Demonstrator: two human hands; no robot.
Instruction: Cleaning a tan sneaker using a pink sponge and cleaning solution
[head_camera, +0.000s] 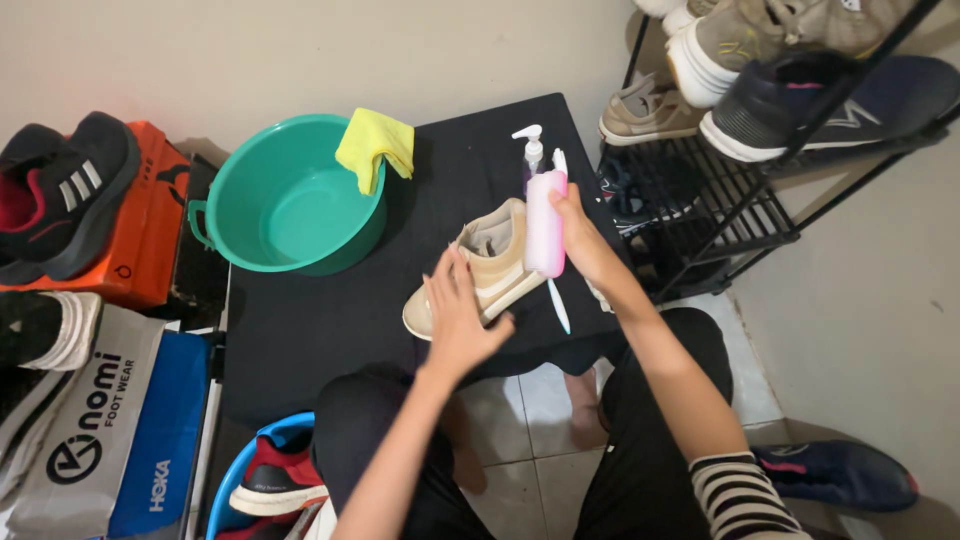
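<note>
A beige sneaker (492, 262) lies on a low black table (330, 320), toe toward me. My left hand (458, 322) hovers open, fingers spread, over the shoe's toe end and touches its side. My right hand (583, 240) grips a pink pump bottle (544, 220) with a white pump head, held upright just right of the shoe. A thin white stick-like tool (558, 305) pokes out below that hand; I cannot tell whether the hand holds it.
A green plastic basin (285, 200) with a yellow cloth (375, 147) on its rim sits at the table's back left. A black shoe rack (730, 190) with several shoes stands on the right. Shoe boxes, bags and sneakers crowd the left. A blue basket (240, 470) holds a red shoe.
</note>
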